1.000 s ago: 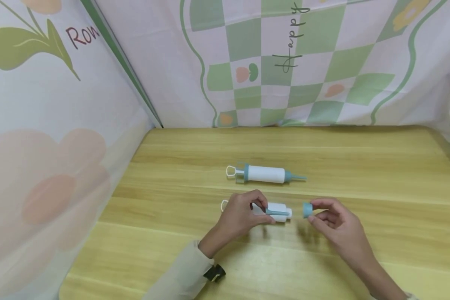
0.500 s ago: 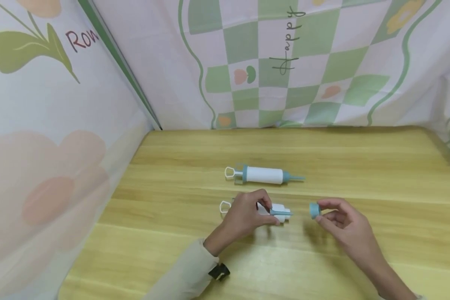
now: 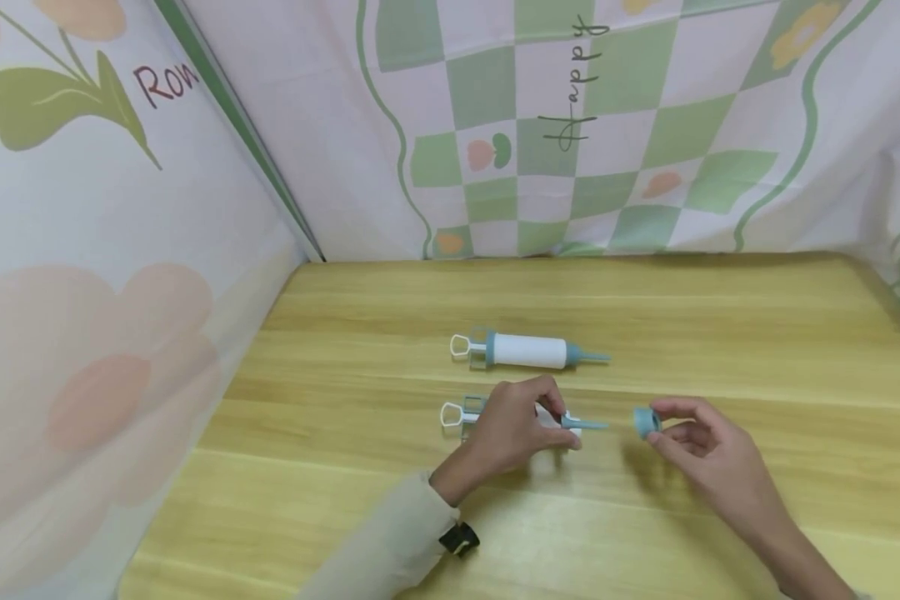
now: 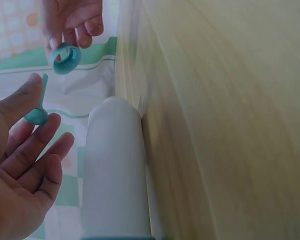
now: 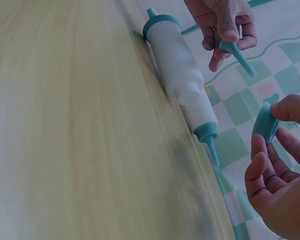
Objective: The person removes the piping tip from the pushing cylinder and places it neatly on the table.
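My left hand pinches a small teal nozzle between thumb and fingers, its thin tip pointing right. A teal ring-shaped cap is pinched in my right hand, a short gap to the right of the nozzle tip. In the left wrist view the ring's round opening shows. Below my left hand lies a white syringe with a white loop handle; the hand hides much of its barrel. Its bare white neck shows in the right wrist view, without a nozzle.
A second white syringe with teal collars and a teal nozzle lies behind, parallel to the first. Both are on a wood-grain table. Patterned cloth hangs along the back and left. A black object is at my left cuff.
Both hands have moved right, the left carrying the nozzle off the near syringe's barrel and past its neck. In the right hand, the ring cap has turned so its opening shows more.
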`<state>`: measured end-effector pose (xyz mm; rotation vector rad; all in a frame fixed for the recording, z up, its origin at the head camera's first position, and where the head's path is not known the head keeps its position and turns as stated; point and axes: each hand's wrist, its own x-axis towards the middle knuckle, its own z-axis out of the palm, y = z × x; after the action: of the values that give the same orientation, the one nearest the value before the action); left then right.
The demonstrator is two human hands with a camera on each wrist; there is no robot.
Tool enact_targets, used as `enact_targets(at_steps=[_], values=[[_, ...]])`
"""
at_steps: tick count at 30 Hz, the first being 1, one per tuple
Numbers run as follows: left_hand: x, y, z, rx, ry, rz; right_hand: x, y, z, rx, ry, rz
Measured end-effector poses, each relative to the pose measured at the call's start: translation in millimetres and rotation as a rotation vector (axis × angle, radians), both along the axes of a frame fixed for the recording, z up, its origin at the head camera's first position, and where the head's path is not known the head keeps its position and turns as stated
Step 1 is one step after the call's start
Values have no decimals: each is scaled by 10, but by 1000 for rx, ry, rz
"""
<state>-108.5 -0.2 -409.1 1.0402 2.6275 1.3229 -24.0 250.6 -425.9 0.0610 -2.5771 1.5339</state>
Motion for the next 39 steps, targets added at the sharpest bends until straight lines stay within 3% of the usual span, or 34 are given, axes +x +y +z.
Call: enact_targets(at_steps=[19, 31, 39], values=[[5, 355, -41, -78, -13, -20, 77, 249, -52, 101, -25, -45], [-45, 554, -24, -180, 106, -36, 93, 358, -87, 161, -93, -54], [-32, 696, -19, -301, 131, 5, 87, 432, -113, 216, -103, -64]])
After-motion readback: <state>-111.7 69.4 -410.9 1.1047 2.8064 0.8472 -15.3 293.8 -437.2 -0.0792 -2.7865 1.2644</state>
